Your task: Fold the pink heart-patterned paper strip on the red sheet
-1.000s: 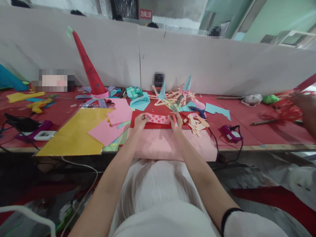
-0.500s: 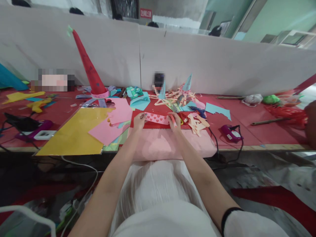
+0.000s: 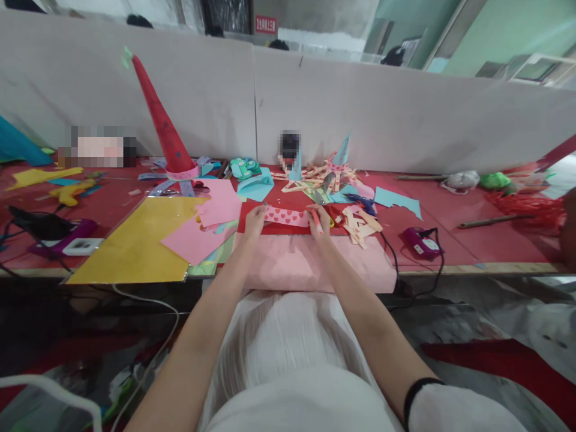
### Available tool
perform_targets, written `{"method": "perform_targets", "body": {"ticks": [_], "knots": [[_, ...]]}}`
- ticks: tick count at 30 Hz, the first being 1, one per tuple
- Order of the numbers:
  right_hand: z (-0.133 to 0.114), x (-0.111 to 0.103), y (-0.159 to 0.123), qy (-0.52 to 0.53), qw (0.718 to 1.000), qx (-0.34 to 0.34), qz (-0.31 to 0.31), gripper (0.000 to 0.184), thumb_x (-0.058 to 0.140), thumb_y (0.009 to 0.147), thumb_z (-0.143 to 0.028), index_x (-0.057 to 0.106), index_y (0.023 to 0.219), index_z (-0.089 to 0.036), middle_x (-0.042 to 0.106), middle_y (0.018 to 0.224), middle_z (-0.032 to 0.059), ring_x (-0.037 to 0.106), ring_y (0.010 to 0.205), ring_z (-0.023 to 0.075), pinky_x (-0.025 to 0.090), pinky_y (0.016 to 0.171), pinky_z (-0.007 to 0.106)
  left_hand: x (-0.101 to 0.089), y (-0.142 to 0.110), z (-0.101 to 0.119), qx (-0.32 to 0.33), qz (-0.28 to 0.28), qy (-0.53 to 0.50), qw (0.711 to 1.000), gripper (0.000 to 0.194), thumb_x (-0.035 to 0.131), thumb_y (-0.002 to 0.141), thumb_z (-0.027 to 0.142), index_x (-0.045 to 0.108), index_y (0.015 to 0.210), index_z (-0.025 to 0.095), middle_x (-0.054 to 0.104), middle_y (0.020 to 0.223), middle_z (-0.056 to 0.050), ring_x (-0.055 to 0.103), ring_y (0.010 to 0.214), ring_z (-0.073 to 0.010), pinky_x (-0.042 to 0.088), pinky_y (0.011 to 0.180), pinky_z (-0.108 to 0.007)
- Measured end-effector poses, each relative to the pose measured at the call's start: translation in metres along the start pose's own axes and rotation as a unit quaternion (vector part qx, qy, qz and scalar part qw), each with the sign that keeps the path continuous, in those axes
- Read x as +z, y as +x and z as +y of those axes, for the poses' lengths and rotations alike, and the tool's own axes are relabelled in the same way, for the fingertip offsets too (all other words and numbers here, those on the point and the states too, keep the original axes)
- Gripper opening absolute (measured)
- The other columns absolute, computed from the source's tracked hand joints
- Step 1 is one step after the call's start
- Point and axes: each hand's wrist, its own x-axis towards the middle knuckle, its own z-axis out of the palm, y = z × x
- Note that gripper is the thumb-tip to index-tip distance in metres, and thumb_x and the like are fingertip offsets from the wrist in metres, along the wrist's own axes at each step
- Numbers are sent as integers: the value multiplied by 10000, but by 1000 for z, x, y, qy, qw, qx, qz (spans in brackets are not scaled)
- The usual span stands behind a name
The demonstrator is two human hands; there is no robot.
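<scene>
Stretched between my hands is a pink paper strip (image 3: 286, 216) patterned with red hearts, held above a sheet of red paper (image 3: 288, 230). My left hand (image 3: 255, 218) is closed on the strip's left end. At its right end, my right hand (image 3: 320, 221) grips the strip and also has a pink-orange marker-like pen (image 3: 317, 221) between its fingers. Just right of that hand lie yellow-handled scissors (image 3: 332, 221), partly hidden, and a heap of pale folded paper strips (image 3: 360, 225). A pink padded sheet (image 3: 310, 264) spreads under my forearms at the table's edge.
A tall red paper cone (image 3: 164, 123) stands at the back left. Yellow card in a clear sleeve (image 3: 139, 246) and pink sheets (image 3: 220, 201) lie left. Blue cones (image 3: 342, 151) with paper strips stand behind. A purple box (image 3: 422, 243) with a cord sits right, near red netting (image 3: 526, 213).
My hands stay almost still, the strip tilting slightly and levelling again between them. At the far right, another person's hand has drawn back from the red netting.
</scene>
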Motion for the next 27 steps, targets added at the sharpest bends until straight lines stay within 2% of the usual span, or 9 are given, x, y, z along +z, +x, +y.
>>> {"method": "perform_targets", "body": {"ticks": [3, 5, 10, 17, 23, 27], "knots": [[-1, 0, 0, 1, 1000, 0, -6, 179, 563, 735, -321, 559, 864, -197, 613, 841, 47, 572, 719, 158, 501, 713, 330, -2, -4, 3, 29, -42, 51, 997, 164, 691, 691, 320, 632, 738, 174, 600, 646, 15, 636, 710, -161, 558, 666, -282], [-2, 0, -1, 3, 1000, 2, -10, 195, 563, 737, -341, 556, 868, -197, 610, 823, 44, 565, 704, 160, 501, 701, 333, -3, -5, 3, 41, -45, 68, 996, 174, 689, 692, 333, 622, 714, 175, 594, 623, 16, 636, 700, -163, 552, 657, -275], [-5, 0, -1, 11, 1000, -2, -16, 184, 558, 737, -328, 552, 866, -196, 622, 866, 58, 577, 744, 159, 508, 726, 331, -4, -3, 3, 33, -7, 76, 997, 220, 625, 758, 350, 577, 635, 174, 561, 597, 13, 614, 666, -156, 545, 645, -280], [-8, 1, -2, 9, 1000, -7, -7, 145, 559, 726, -287, 558, 841, -200, 631, 876, 59, 587, 783, 161, 510, 768, 333, 1, -3, 3, -4, 30, 15, 999, 247, 565, 816, 369, 571, 680, 162, 582, 634, 3, 612, 659, -135, 554, 646, -281], [-8, 1, -2, 12, 1000, 12, -15, 166, 564, 717, -293, 559, 849, -193, 617, 865, 63, 576, 736, 165, 516, 707, 339, -2, -3, 6, 19, 43, 39, 998, 177, 573, 805, 277, 596, 675, 160, 620, 674, -5, 650, 681, -149, 544, 596, -257], [-7, 0, -1, 3, 1000, 11, -11, 160, 581, 717, -305, 564, 836, -200, 621, 856, 56, 568, 757, 161, 514, 733, 332, -5, -2, 5, 48, 46, 39, 997, 162, 611, 776, 292, 592, 677, 166, 620, 666, 1, 638, 647, -135, 527, 552, -226]]}}
